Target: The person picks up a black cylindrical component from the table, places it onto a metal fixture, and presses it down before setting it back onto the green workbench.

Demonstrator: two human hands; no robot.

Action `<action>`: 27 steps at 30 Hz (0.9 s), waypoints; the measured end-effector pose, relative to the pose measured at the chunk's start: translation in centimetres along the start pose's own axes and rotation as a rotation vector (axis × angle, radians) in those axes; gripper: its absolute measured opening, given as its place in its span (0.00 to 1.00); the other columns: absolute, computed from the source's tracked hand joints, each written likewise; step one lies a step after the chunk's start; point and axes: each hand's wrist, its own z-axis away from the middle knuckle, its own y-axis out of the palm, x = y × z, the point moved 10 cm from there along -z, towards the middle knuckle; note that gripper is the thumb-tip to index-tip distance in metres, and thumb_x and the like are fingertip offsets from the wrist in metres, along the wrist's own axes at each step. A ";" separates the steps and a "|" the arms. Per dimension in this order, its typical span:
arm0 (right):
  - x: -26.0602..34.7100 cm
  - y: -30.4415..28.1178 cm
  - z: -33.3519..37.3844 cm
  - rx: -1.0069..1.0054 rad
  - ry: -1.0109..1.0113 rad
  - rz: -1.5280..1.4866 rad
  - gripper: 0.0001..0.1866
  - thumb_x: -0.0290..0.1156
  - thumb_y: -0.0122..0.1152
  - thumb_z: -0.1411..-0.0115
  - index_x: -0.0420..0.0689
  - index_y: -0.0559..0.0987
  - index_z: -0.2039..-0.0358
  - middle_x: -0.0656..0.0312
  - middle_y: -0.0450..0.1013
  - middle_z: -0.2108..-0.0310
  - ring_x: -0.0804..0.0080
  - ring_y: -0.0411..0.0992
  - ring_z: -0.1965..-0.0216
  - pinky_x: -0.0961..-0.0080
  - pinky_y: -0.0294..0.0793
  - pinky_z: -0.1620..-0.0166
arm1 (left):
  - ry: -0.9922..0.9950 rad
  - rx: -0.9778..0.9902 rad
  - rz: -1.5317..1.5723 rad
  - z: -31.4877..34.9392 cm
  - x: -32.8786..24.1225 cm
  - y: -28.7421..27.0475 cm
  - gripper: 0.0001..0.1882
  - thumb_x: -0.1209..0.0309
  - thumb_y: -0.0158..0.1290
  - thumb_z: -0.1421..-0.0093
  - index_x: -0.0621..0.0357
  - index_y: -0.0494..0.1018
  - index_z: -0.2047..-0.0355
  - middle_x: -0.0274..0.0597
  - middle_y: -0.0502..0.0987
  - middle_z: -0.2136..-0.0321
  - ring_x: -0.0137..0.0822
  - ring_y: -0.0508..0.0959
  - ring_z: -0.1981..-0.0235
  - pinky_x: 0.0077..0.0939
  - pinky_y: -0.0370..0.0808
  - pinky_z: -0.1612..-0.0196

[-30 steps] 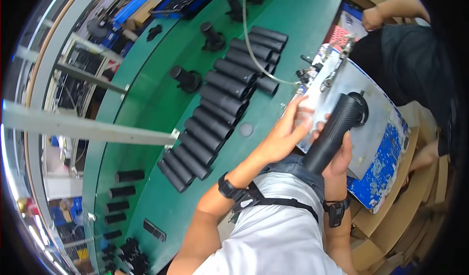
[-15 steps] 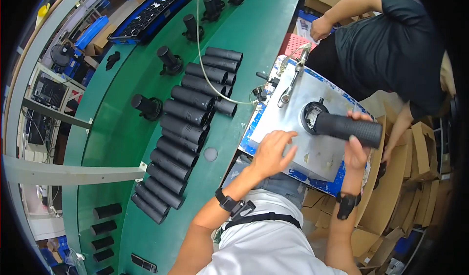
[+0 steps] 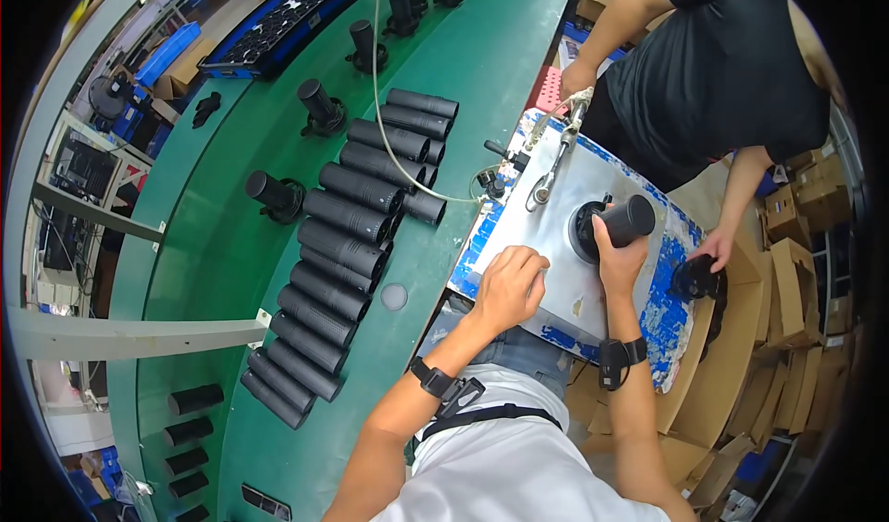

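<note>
My right hand (image 3: pixel 622 261) grips a black ribbed tube (image 3: pixel 632 218), its thumb along the near side. The tube stands tilted in view on a black round base (image 3: pixel 583 232), which rests on the metal plate (image 3: pixel 567 286); the joint between them is partly hidden. My left hand (image 3: pixel 511 286) hovers at the plate's left edge, fingers loosely bent, thumb apart, with nothing visible in it. Beyond the tube, a metal lever tool (image 3: pixel 548 175) is fixed at the plate's far side.
Rows of black tubes (image 3: pixel 347 221) lie on the green bench (image 3: pixel 417 337), beside a grey disc (image 3: pixel 394 297). Tubes on bases (image 3: pixel 271 193) stand farther left. At right a co-worker's hand (image 3: pixel 715 247) holds a black base (image 3: pixel 693 278) near cardboard boxes (image 3: pixel 741 337).
The tube, lying sideways over the plate before, is now upended on the base, with my right hand moved left. My left hand has curled slightly. The co-worker has brought a black base to the plate's right.
</note>
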 end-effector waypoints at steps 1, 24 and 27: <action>-0.5 -0.8 0.1 -0.090 0.052 0.014 0.18 0.28 0.70 0.51 0.38 0.77 0.60 0.60 0.76 0.63 0.74 0.74 0.63 0.76 0.72 0.55 | 0.008 0.006 0.002 0.0 -0.1 0.1 0.09 0.80 0.54 0.53 0.59 0.73 0.70 0.43 0.73 0.71 0.45 0.74 0.67 0.34 0.71 0.63; 1.6 -0.2 -2.4 -0.136 -0.156 -0.295 0.10 0.25 0.57 0.46 0.36 0.72 0.64 0.59 0.74 0.72 0.73 0.72 0.70 0.78 0.71 0.60 | -0.155 -0.021 0.049 -7.9 8.5 -2.3 0.08 0.75 0.52 0.46 0.62 0.74 0.66 0.47 0.77 0.69 0.44 0.78 0.68 0.32 0.74 0.65; 0.7 -1.0 -2.4 -0.183 -0.152 -0.302 0.13 0.26 0.64 0.49 0.37 0.74 0.64 0.60 0.75 0.72 0.75 0.74 0.70 0.80 0.73 0.62 | -0.257 0.112 -0.325 -10.9 14.4 -0.2 0.20 0.68 0.51 0.48 0.62 0.71 0.54 0.53 0.75 0.58 0.54 0.73 0.56 0.46 0.69 0.51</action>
